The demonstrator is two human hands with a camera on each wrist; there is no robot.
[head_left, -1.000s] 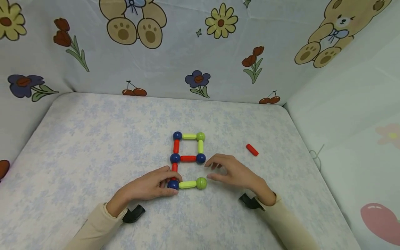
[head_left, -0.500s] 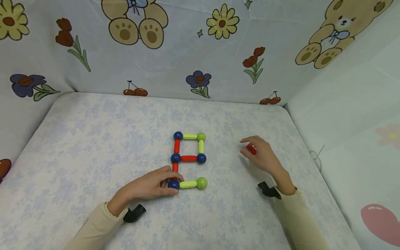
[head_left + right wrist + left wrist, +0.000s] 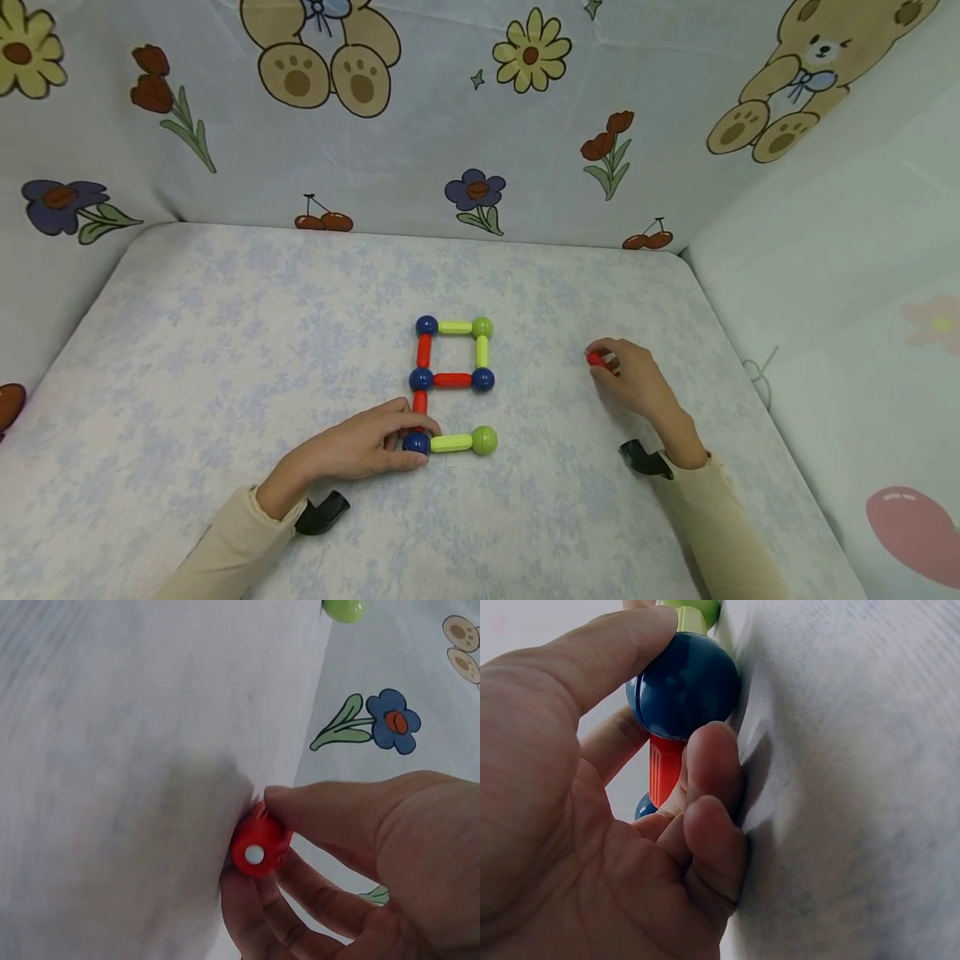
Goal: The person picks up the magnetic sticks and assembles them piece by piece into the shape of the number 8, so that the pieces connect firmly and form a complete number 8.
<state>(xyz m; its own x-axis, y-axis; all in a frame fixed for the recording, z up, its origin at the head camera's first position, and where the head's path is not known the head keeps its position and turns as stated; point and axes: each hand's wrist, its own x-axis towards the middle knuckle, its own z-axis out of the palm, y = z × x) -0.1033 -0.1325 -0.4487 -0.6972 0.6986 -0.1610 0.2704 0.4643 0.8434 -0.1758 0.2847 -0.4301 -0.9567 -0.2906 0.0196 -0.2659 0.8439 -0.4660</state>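
My left hand [image 3: 367,442] holds a blue ball [image 3: 416,442] at the lower left corner of a ball-and-rod shape on the table; in the left wrist view thumb and fingers lie around that ball [image 3: 686,686]. From it a red rod [image 3: 420,402] runs up to another blue ball [image 3: 422,379], and a yellow-green rod [image 3: 451,443] leads right to a green ball [image 3: 484,440]. Above is a closed square with a red rod [image 3: 453,381] as its lower side. Off to the right, my right hand [image 3: 633,379] pinches a loose red rod [image 3: 259,844], its white-dotted end facing the wrist camera.
The table [image 3: 225,333] has a pale flowered cover. Behind it hangs a printed cloth [image 3: 420,167] with bears and flowers, and a white cloth [image 3: 825,333] stands along the right side. Black straps [image 3: 322,512] show at both wrists.
My right hand has moved right and away from the shape to the loose red rod, and its fingers have closed on it. The left hand stays at the lower blue ball.
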